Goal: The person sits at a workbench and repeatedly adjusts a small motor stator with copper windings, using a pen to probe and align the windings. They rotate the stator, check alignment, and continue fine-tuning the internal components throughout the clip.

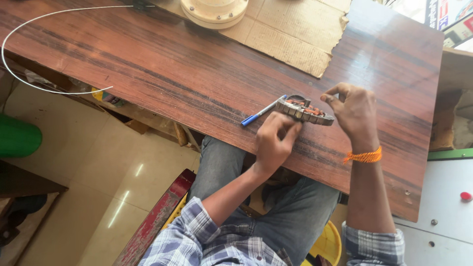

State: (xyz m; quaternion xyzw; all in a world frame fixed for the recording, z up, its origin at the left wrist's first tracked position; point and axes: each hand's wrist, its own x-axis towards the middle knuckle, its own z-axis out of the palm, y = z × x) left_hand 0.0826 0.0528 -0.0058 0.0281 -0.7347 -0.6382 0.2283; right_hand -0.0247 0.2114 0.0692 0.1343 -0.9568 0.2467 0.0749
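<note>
One long wooden table (pixel 197 74) fills most of the view, and both hands work near its close edge. Far beyond the fingers lies one torn sheet of cardboard (pixel 290 34), with one round cream-coloured part (pixel 215 11) resting on it. One thin white wire (pixel 29 49) arcs well away from the left fingers, off the table's far left end. Between the two hands lies one metal ring wound with copper wire (pixel 305 110), flat on the table. The left hand (pixel 273 143) is curled, its fingertips (pixel 290 129) bent down against the near rim of the ring, pressing on it rather than wrapped around it. The right hand (pixel 352 113) hovers just beside the ring's right end, thumb and forefinger pinched close together; whether something fine sits between them cannot be told. One orange thread band (pixel 363 156) circles the right wrist. One blue-and-white pen (pixel 261 112) lies just beyond the left fingertips, its far end touching the ring's left side.
</note>
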